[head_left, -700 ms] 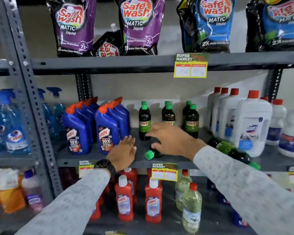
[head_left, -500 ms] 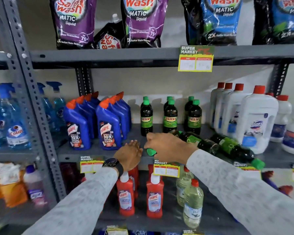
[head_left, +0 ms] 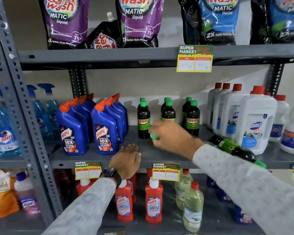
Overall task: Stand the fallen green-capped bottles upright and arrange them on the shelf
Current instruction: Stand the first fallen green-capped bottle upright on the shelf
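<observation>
green-capped bottle (head_left: 154, 136), dark glossy plastic, sits clamped in right hand (head_left: 171, 136) fingers; left hand (head_left: 126, 160) lies flat, fingers together, on grey metal shelf (head_left: 95, 156).

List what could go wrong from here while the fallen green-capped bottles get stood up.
1. The right hand holds a fallen bottle near its green cap, close to the upright Sunny bottles; swinging it up could topple them.
2. Another fallen bottle lies near the shelf edge under the right sleeve; a brush might roll it off.
</observation>
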Demonstrator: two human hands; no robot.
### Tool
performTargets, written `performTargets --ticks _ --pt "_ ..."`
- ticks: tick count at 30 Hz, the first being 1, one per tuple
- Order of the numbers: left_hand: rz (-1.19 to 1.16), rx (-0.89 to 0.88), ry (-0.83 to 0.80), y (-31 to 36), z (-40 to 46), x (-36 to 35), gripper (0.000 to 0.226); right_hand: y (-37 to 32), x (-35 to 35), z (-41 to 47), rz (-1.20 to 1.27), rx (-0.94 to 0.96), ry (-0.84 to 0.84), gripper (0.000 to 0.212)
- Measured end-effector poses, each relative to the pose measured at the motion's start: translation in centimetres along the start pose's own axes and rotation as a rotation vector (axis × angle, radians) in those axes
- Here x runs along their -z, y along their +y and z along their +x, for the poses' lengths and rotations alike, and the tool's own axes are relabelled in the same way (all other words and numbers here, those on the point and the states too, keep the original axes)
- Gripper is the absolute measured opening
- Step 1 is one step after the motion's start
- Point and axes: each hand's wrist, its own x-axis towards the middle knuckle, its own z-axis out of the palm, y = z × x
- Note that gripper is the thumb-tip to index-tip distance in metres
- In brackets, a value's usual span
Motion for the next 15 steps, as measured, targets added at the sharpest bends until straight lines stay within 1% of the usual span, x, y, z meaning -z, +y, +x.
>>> performTargets --ticks 3,5,6,9,13,15 --pt "-0.010 0.005 -0.005 0.1 0.1 0.0 0.060 2.9 3.7 1.6 0.294 -0.230 0.207 0.029" --pt "0.003 0.005 -0.005 0.1 0.2 -0.1 0.060 4.4 5.2 3.2 0.454 -0.361 0.261 0.029" --pt "0.006 0.003 -0.004 0.1 0.2 -0.2 0.060 5.1 5.6 4.2 0.505 -0.402 0.255 0.031" --pt "0.008 0.004 -0.010 0.1 0.3 -0.1 0.060 6.5 5.6 6.5 0.639 -0.472 0.150 0.034" --pt "0.027 0.005 -0.013 -0.1 0.6 -0.1 0.060 7.1 3.6 8.0 0.702 -0.467 -0.005 0.025" --pt "0.024 0.009 -0.015 -0.1 0.7 -0.3 0.059 7.0 2.3 8.3 0.719 -0.472 -0.059 0.025"
